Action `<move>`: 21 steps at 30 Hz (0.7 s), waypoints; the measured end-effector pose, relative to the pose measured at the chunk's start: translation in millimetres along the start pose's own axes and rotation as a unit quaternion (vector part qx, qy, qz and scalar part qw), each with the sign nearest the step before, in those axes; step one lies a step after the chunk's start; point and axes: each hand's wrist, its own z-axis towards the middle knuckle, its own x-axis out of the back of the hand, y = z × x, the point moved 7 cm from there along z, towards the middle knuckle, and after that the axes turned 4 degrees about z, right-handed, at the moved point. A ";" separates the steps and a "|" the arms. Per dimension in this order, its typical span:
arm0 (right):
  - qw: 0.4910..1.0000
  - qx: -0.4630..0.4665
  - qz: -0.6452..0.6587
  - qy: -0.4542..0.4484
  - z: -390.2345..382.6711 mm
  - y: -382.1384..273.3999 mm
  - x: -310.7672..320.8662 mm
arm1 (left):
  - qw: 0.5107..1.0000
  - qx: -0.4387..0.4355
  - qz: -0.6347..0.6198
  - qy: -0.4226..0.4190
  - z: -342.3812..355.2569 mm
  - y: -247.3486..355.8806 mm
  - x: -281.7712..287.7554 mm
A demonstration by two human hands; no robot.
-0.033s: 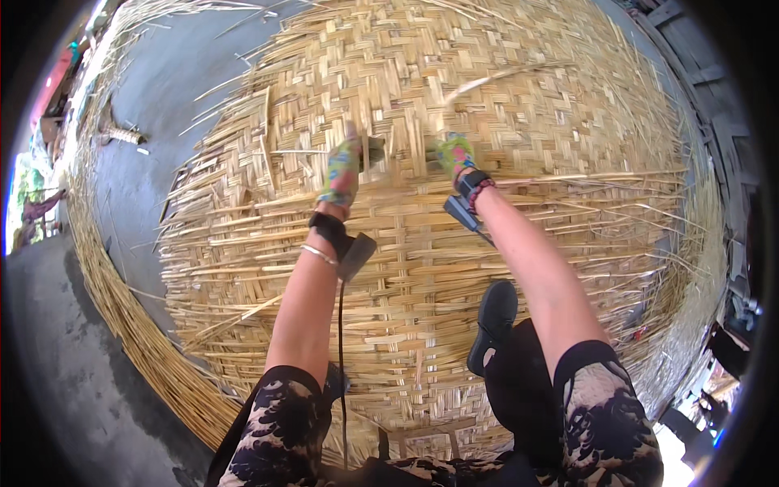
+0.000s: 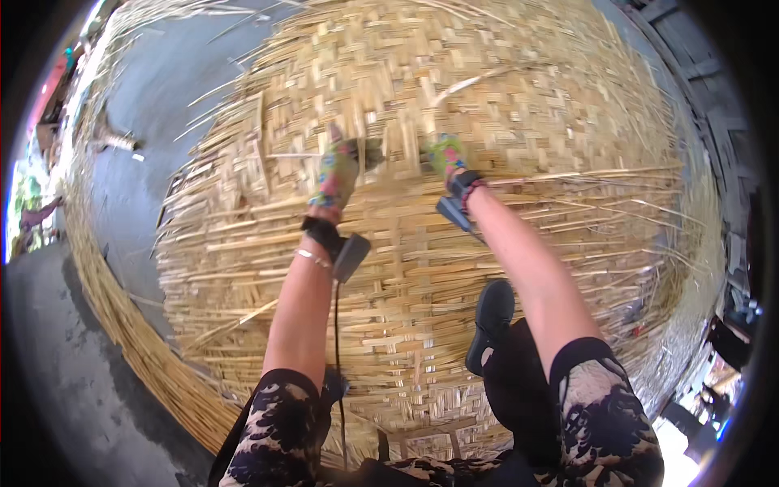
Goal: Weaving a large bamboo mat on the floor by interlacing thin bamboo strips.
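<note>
A large woven mat (image 2: pixel 389 284) of flat, straw-coloured split strips lies spread out beneath me. My left hand (image 2: pixel 335 172), in a flowered glove, is at the mat's far half, at the line where the tight weave meets loose crosswise strips. To its right, across a short gap, my right hand (image 2: pixel 446 156) is at the same line in a matching glove. Motion smears the fingers of both hands. Dark patches show at the inner side of each glove, and I cannot tell whether either hand grips a strip. A pale strip (image 2: pixel 458 88) sticks up beyond my right hand.
Loose strips (image 2: pixel 154 357) lie along the left edge, beside grey floor (image 2: pixel 73 349). My dark shoe (image 2: pixel 492 325) rests on the mat, near right. A small wooden frame (image 2: pixel 426 434) is close below me. A black cable (image 2: pixel 340 365) hangs from my left wrist device (image 2: pixel 350 258).
The whole view has shifted very slightly to the left. Both hands stay at about the same place on the mat.
</note>
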 end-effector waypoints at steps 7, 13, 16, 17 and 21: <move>0.614 0.356 -0.682 -0.173 -23.7 -26.3 -105.2 | 0.974 0.077 0.153 -0.147 3.0 -28.6 28.1; 0.627 0.372 -0.645 -0.228 -14.1 -39.8 -111.1 | 0.961 0.014 0.258 -0.099 -14.8 4.4 -10.8; 0.688 0.353 -0.575 -0.268 -10.4 -38.3 -109.1 | 0.995 0.027 0.100 -0.004 -18.4 5.6 -10.8; 0.688 0.352 -0.575 -0.267 -9.3 -38.4 -106.3 | 0.996 0.025 0.077 0.023 -11.8 -3.5 4.8; 0.832 0.129 -0.501 -0.202 -3.5 -39.5 -71.4 | 0.982 -0.069 -0.087 0.155 0.1 -36.1 80.2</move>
